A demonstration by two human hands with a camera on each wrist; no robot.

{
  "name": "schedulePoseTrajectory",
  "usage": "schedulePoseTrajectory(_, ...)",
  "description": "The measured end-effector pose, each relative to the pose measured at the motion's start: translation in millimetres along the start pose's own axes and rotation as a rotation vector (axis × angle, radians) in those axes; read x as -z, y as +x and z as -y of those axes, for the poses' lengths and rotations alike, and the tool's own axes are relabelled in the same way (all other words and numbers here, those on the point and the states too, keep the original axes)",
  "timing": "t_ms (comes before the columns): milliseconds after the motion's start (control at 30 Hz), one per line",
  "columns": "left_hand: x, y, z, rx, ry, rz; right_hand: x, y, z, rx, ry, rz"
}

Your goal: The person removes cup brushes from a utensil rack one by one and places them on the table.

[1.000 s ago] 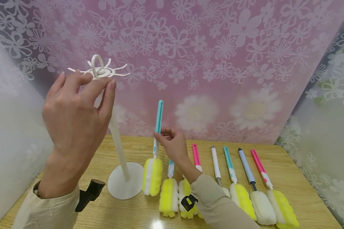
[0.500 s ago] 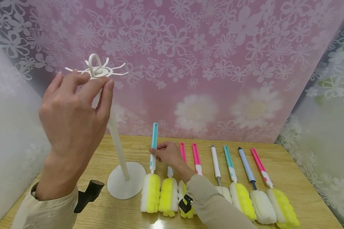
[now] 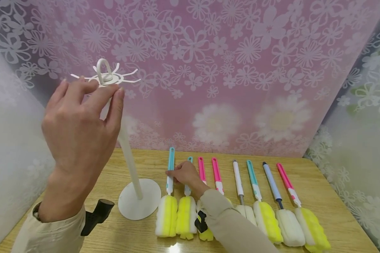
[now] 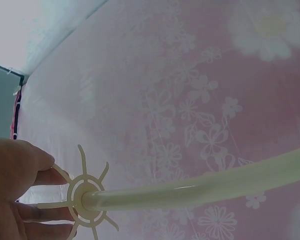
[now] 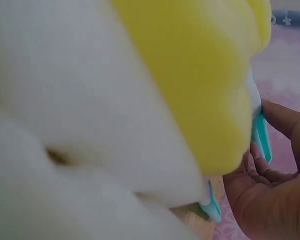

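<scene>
My left hand (image 3: 82, 119) pinches the prongs at the top of a white hook stand (image 3: 131, 168), whose round base rests on the table. In the left wrist view, thumb and fingers lie on either side of the hook ring (image 4: 85, 200). Low at the row's left end, my right hand (image 3: 187, 174) pinches the handle of a bottle brush (image 3: 171, 161) between thumb and fingers. That brush has a turquoise and white handle and a yellow and white sponge head lying by the table's near side. Up close in the right wrist view, yellow and white sponge (image 5: 200, 90) hides much of the handle.
Several more sponge brushes line up to the right, with turquoise, pink (image 3: 216, 168), white (image 3: 237, 175) and blue (image 3: 272, 182) handles pointing away. A pink flowered curtain (image 3: 215, 88) hangs behind the wooden table (image 3: 323, 196).
The right hand has lowered the turquoise-handled brush from above the table into line beside the others, its head coming down nearer me. My left hand keeps its hold on the stand.
</scene>
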State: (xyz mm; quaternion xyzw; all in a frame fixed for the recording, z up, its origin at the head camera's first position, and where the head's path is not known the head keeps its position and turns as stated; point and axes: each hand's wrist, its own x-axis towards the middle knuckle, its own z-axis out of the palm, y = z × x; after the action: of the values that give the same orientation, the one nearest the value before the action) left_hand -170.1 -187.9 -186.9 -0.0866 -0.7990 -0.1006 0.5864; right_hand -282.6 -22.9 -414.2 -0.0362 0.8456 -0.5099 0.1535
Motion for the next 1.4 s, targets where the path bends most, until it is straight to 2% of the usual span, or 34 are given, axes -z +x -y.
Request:
schedulePoseTrajectory(233, 0.1, -0.2, -0.3, 0.003, -0.004, 0.000, -3.3, 5.2, -9.3, -0.009, -0.079, -0.006)
schedulePoseTrajectory(433, -0.1, -0.6, -0.6, 0.010, -0.008, 0.002, -5.0, 7.7, -14.3, -0.015, -0.057, -0.004)
schedulePoseTrajectory(667, 0.3, -0.5, -1.2, 0.004, -0.010, 0.001, -3.9, 7.4, -16.0, -0.016, -0.082, -0.008)
schedulePoseTrajectory(933, 1.3, -1.6, -1.1, -0.002, -0.019, 0.004, -2.4, 6.7, -15.2, -0.030, -0.042, 0.018)
schedulePoseTrajectory(1167, 1.5, -5.2, -1.5, -0.021, -0.022, 0.003, 9.2, -2.1, -8.3, 0.016, -0.021, 0.057)
schedulePoseTrajectory(1400, -1.3, -10.2, 1.1, -0.074, -0.028, -0.021, 36.3, -17.6, 7.4, 0.103, 0.021, 0.098)
